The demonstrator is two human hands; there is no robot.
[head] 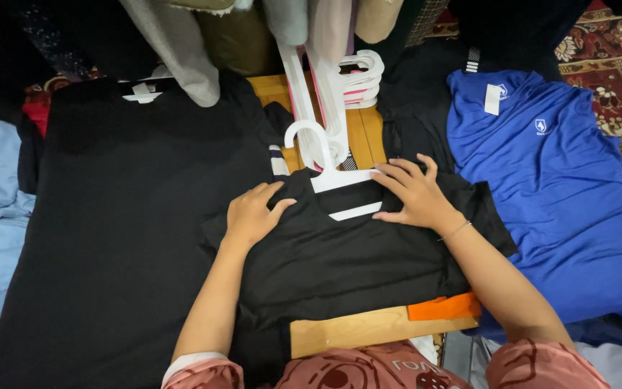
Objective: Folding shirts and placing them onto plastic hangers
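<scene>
A small black T-shirt (347,252) lies flat on a wooden board (347,330), neck pointing away from the person, with a white plastic hanger (325,162) pushed into its collar so that only the hook and part of the bar show. The fabric is plain, matte and a little rumpled at the shoulders (no print that I can make out). The left hand (251,214) rests open on the shirt's left shoulder, fingers spread and pressing the cloth down. The right hand (413,193) lies open too, fingertips on the hanger's bar at the neckline, gripping nothing. A larger black shirt (124,216) is spread out to the left, a blue shirt (563,194) to the right, and more white hangers (358,79) lie beyond.
</scene>
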